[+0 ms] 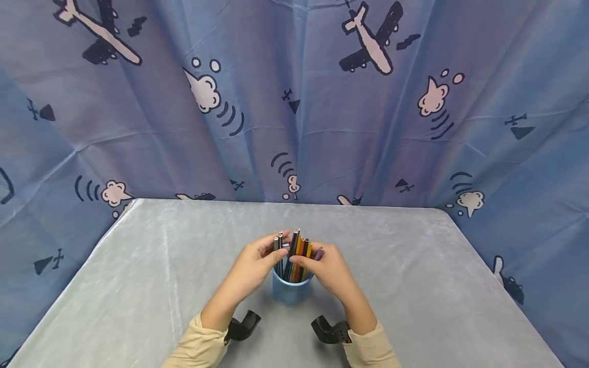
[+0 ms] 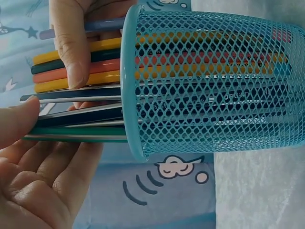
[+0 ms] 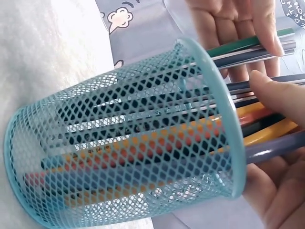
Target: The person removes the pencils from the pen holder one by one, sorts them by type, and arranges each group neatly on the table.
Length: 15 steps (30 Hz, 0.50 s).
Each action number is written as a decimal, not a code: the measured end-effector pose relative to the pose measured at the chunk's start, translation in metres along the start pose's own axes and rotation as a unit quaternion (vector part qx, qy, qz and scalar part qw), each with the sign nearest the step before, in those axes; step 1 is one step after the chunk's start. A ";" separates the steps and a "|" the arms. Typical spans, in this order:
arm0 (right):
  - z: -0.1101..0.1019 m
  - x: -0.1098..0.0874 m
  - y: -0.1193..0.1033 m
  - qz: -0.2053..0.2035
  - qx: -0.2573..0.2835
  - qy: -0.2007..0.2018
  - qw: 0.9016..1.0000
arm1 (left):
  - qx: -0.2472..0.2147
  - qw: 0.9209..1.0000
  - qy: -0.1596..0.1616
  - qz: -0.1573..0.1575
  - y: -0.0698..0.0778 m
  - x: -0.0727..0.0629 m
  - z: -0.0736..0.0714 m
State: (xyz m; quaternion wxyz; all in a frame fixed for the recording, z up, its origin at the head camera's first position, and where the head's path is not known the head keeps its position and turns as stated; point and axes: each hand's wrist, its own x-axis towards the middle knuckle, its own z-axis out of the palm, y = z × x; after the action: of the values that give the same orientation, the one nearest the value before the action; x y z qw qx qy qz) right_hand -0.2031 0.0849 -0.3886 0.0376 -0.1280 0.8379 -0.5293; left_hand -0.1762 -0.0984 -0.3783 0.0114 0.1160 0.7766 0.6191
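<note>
A light-blue mesh pencil cup [image 1: 291, 294] stands upright on the table, holding several pencils [image 1: 300, 254] in yellow, orange, black, green and purple. At its left, my left hand [image 1: 250, 267] holds a few pencils by their upper ends, thumb in front and fingers behind; among them is a green pencil [image 2: 83, 136] beside dark, silver-striped ones. My right hand [image 1: 330, 270] grips the pencils on the other side, its thumb lying across the yellow and orange ones. A purple pencil [image 3: 271, 150] leans at the right rim, near that hand's fingers. All the pencils' lower ends are inside the mesh.
A pale grey cloth covers the table [image 1: 138, 266] around the cup. Behind it hangs a blue curtain [image 1: 276, 102] printed with planes and clouds. Black wrist mounts [image 1: 244, 325] jut inward from both forearms, in front of the cup.
</note>
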 end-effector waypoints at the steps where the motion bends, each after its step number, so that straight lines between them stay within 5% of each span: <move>1: 0.000 0.000 0.000 0.002 0.002 0.001 1.000 | 0.002 1.000 0.000 -0.001 0.000 0.000 0.001; 15: 0.004 -0.001 -0.002 0.010 0.041 0.021 0.999 | 0.000 0.999 0.032 -0.003 0.003 -0.002 0.005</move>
State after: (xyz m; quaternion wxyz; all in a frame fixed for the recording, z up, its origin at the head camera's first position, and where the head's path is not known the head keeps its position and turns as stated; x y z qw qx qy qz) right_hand -0.2010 0.0811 -0.3889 0.0306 -0.1067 0.8173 -0.5654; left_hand -0.1727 -0.0939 -0.3770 -0.0116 0.0941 0.7772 0.6220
